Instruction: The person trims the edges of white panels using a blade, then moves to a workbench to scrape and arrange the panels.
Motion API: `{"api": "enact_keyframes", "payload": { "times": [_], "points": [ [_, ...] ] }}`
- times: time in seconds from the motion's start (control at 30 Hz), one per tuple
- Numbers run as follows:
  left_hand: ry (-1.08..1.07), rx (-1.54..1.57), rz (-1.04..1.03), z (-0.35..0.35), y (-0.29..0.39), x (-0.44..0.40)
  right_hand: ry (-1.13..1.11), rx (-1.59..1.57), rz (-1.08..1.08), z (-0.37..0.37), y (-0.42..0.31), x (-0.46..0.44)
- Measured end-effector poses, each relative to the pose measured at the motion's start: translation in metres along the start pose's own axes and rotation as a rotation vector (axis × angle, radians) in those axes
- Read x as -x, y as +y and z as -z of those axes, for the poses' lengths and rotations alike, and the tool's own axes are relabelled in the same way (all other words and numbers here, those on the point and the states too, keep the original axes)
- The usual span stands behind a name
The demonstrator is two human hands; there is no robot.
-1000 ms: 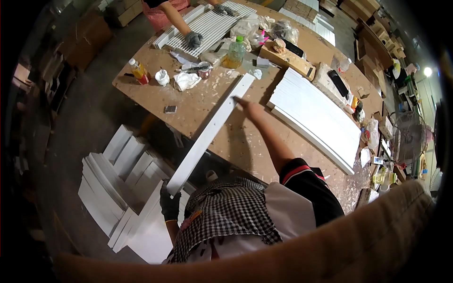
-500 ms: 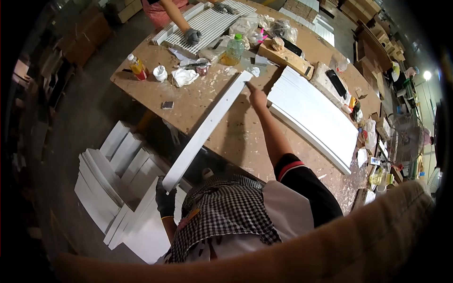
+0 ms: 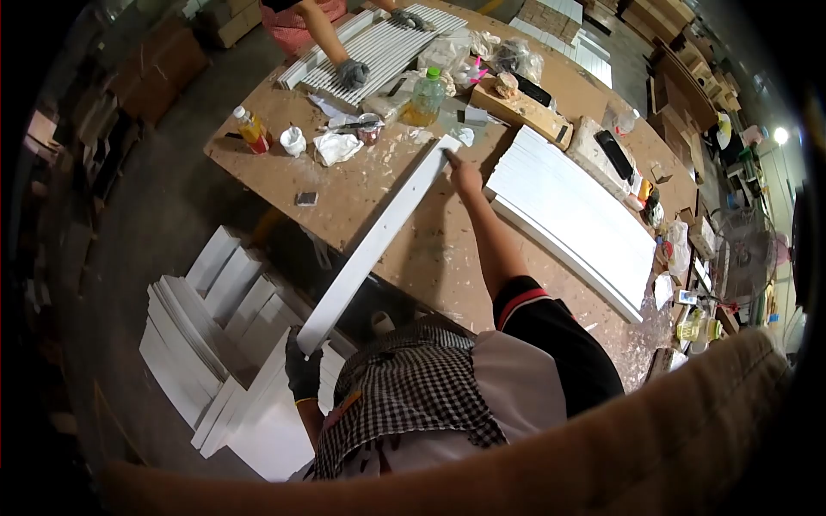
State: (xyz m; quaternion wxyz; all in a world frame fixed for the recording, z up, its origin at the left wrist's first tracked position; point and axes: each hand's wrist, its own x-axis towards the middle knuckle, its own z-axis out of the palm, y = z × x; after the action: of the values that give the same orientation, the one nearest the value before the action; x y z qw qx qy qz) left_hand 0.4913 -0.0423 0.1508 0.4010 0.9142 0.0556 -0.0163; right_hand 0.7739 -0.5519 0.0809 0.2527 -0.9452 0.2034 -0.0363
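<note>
A long white-painted wooden strip point(image 3: 377, 243) slants over the near edge of the table. Its near end is held by my left hand point(image 3: 303, 371), which wears a dark glove and has its fingers closed around the strip. At the far end, my bare right hand point(image 3: 465, 177) grips the strip's edge near the tip; some of its fingers are hidden. A stack of white strips point(image 3: 572, 219) lies on the table to the right of my right arm. Below my left hand are more white boards point(image 3: 258, 421), stacked beside the table.
On the worktable point(image 3: 344, 202) are a green-capped bottle point(image 3: 424, 99), a sauce-type bottle point(image 3: 252, 131), a white cup point(image 3: 292, 142), a crumpled cloth point(image 3: 337, 147) and a small dark block point(image 3: 306, 199). Across it, a co-worker's gloved hand point(image 3: 352, 74) rests on slatted white strips point(image 3: 391, 52).
The strip's far end and my right hand have shifted slightly down in view. My left hand keeps its hold on the near end. The view itself has moved a little.
</note>
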Motion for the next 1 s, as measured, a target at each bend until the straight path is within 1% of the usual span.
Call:
{"api": "enact_keyframes", "payload": {
  "times": [0.03, 0.07, 0.1, 0.17, 0.23, 0.27, 0.3, 0.37, 0.4, 0.47, 0.5, 0.53, 0.57, 0.6, 0.63, 0.67, 0.7, 0.8, 0.83, 0.87, 0.93, 0.97, 1.0],
  "points": [
    [0.023, -0.065, -0.085, -0.002, -0.007, 0.000, -0.045, -0.008, 0.052, -0.001, -0.010, 0.015],
    [0.040, -0.022, -0.052, -0.006, -0.006, 0.000, -0.068, -0.052, 0.142, -0.009, -0.012, 0.027],
    [0.018, -0.025, -0.040, -0.006, -0.009, 0.000, 0.029, -0.099, 0.311, -0.027, -0.009, 0.030],
    [-0.017, -0.026, -0.008, -0.008, -0.017, 0.001, 0.157, 0.084, 0.266, -0.032, 0.002, 0.020],
    [-0.017, 0.004, -0.024, -0.007, -0.011, 0.003, -0.040, 0.057, -0.028, 0.011, 0.001, -0.015],
    [-0.020, 0.012, -0.036, -0.005, -0.009, 0.002, 0.052, -0.024, -0.041, 0.016, 0.011, -0.030],
    [-0.034, 0.048, 0.013, -0.003, -0.007, 0.003, 0.031, -0.035, -0.084, 0.014, 0.028, -0.055],
    [-0.058, 0.124, 0.105, -0.002, -0.008, 0.001, 0.162, 0.023, -0.058, 0.001, 0.046, -0.079],
    [-0.036, 0.165, 0.099, -0.005, -0.023, 0.001, 0.146, 0.006, -0.009, 0.000, 0.041, -0.072],
    [0.007, 0.257, 0.099, -0.014, -0.054, 0.008, 0.107, -0.018, 0.093, -0.006, 0.031, -0.040],
    [-0.005, 0.291, 0.147, -0.013, -0.053, 0.012, -0.033, 0.010, 0.118, 0.003, 0.010, -0.003],
    [-0.016, 0.327, 0.197, -0.010, -0.043, 0.012, -0.036, -0.062, 0.169, -0.013, 0.004, 0.027],
    [-0.024, 0.362, 0.242, -0.010, -0.037, 0.010, -0.026, -0.297, 0.254, -0.031, -0.005, 0.065],
    [0.015, 0.362, 0.193, -0.011, -0.032, 0.010, -0.171, -0.112, 0.176, -0.040, -0.029, 0.100],
    [0.007, 0.345, 0.196, -0.009, -0.027, 0.012, -0.324, 0.164, 0.294, -0.044, -0.048, 0.140],
    [-0.003, 0.325, 0.195, 0.000, -0.009, 0.013, -0.354, 0.047, 0.400, -0.033, -0.073, 0.181],
    [-0.013, 0.305, 0.192, 0.005, 0.001, 0.012, -0.381, -0.071, 0.504, -0.025, -0.088, 0.204],
    [0.020, 0.672, 0.193, -0.005, -0.015, 0.012, -0.373, -0.041, 0.335, -0.036, -0.068, 0.166],
    [0.014, 0.627, 0.198, -0.007, -0.021, 0.012, -0.338, -0.343, 0.164, -0.066, -0.032, 0.126],
    [0.006, 0.583, 0.201, -0.008, -0.030, 0.013, -0.127, -0.274, 0.212, -0.046, -0.025, 0.102],
    [-0.004, 0.527, 0.197, -0.010, -0.033, 0.016, -0.012, -0.271, 0.263, -0.026, -0.021, 0.095],
    [-0.004, 0.512, 0.185, -0.009, -0.031, 0.014, -0.113, -0.094, 0.183, -0.020, -0.030, 0.100],
    [-0.005, 0.497, 0.170, -0.008, -0.029, 0.011, -0.117, 0.007, 0.287, -0.022, -0.040, 0.116]
  ]
}}
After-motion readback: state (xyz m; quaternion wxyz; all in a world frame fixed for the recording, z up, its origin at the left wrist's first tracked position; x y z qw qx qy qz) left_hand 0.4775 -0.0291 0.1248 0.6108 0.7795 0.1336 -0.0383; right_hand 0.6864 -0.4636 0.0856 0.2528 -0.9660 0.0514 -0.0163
